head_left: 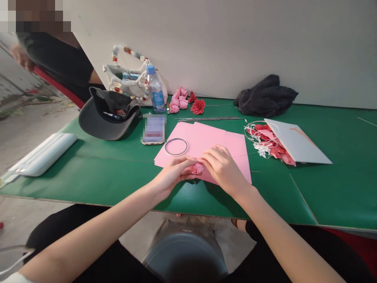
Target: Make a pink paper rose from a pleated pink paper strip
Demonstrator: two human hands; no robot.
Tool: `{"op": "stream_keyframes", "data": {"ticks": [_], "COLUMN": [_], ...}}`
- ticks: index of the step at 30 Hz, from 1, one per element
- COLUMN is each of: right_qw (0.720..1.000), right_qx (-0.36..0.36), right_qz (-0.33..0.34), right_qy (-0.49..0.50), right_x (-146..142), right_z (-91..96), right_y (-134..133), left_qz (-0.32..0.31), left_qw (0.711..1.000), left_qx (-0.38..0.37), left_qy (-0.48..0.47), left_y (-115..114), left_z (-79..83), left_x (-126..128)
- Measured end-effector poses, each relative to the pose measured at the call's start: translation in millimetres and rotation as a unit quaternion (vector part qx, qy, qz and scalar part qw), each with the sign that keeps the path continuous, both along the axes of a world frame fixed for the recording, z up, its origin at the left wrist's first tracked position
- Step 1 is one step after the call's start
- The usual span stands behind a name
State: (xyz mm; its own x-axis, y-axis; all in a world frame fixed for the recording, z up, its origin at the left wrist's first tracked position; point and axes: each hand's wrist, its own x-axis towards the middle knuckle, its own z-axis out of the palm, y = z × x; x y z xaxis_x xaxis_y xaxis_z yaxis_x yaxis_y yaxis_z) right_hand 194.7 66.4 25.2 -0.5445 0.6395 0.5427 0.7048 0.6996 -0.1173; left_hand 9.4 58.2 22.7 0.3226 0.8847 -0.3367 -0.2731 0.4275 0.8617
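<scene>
Between my two hands, just above the table's front edge, is a small pink paper flower [197, 169]. My left hand [173, 173] grips it from the left, thumb on top and fingers beneath. At its upper right side, the fingers of my right hand [218, 167] pinch together at the flower; the exact spot they grip is hidden. Under and behind the hands lie overlapping sheets of pink paper [206, 135]. A roll of thin tape or a ring [176, 147] rests on the sheets' left part.
Thin wires [210, 118] lie behind the paper, near finished pink flowers [178, 100] and a red flower [198, 106]. Leftward are a phone [153, 129], water bottle [156, 92], cap [108, 116] and white case [44, 154]. Paper scraps [272, 143] sit right. A bin [185, 255] stands below.
</scene>
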Motion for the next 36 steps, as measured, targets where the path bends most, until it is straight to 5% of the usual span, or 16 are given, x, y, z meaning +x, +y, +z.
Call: {"op": "stream_keyframes", "data": {"ticks": [8,15,36], "right_qw": [0.999,0.998,0.999], "right_qx": [0.039,-0.033,-0.005], "right_qz": [0.002,0.02,0.015], "right_qy": [-0.019,0.042,-0.033], "right_x": [-1.5,-1.2,-1.3], "right_z": [-6.6,-2.6,-9.5], "right_y": [2.5,0.6,-0.3], "left_qz": [-0.012,-0.016,-0.01], "left_qw": [1.0,1.0,0.999], "left_qx": [-0.01,-0.016,-0.033], "left_qy": [0.014,0.022,0.029], "left_y": [2.8,0.2,1.8], "left_z": [-4.1,-3.9,-3.4], "left_x": [-1.3,-4.9,-2.9]}}
